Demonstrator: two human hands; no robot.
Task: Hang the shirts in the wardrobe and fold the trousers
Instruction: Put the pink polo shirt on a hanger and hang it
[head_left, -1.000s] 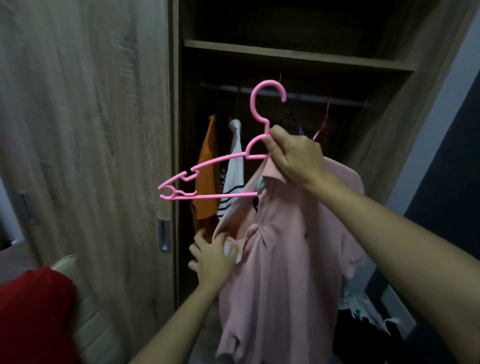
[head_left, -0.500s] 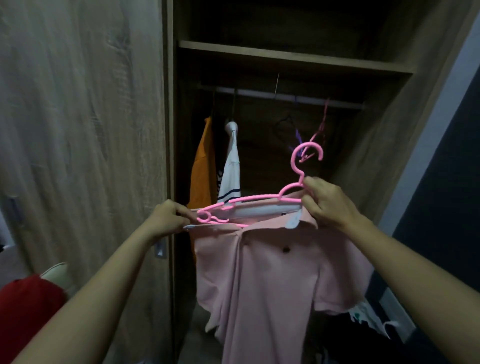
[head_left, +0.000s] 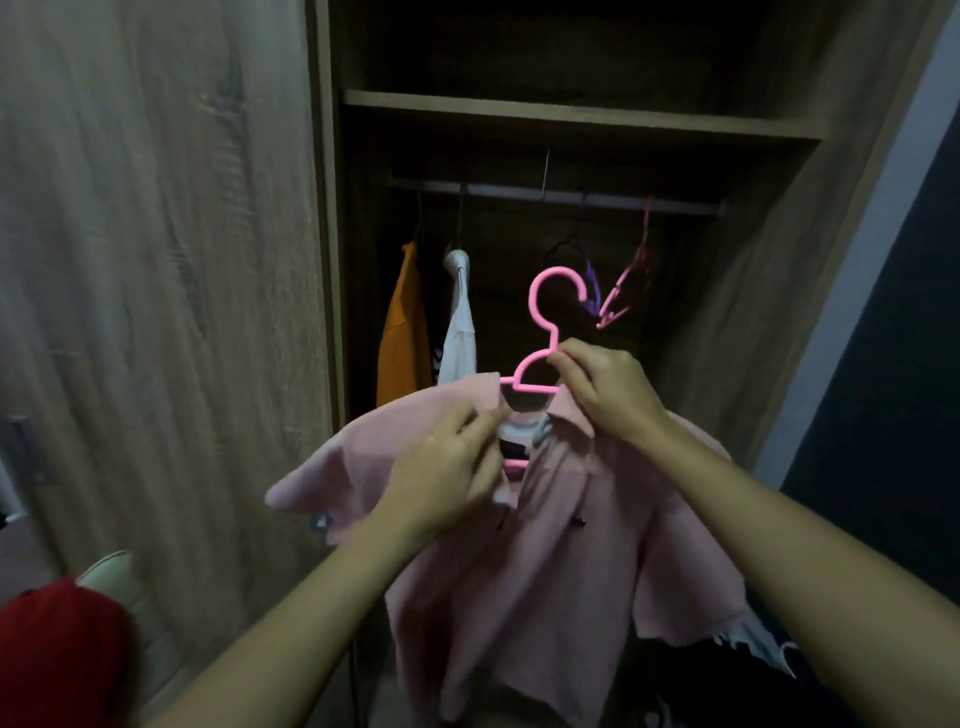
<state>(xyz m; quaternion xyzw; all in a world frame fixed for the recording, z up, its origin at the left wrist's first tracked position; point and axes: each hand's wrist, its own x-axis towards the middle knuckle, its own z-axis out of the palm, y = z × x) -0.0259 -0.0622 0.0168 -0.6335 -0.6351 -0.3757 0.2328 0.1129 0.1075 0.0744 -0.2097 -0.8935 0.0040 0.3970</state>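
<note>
Left hand (head_left: 447, 467) moved from the end of the pink hanger (head_left: 543, 322) to the collar.
Its fingers (head_left: 478, 423) pinch the pink shirt (head_left: 545, 571) at the collar; right hand (head_left: 608, 395) grips the hanger's neck, shirt draped over it, below the wardrobe rail (head_left: 571, 200).

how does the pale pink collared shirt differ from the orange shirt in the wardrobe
The pale pink collared shirt is outside the wooden wardrobe, its pink plastic hanger gripped by the right hand, collar pinched by the left hand; the orange shirt hangs from the metal rail inside. The pink shirt faces the camera, spread wide; the orange shirt shows edge-on, narrow. Both are plain-coloured.
</note>
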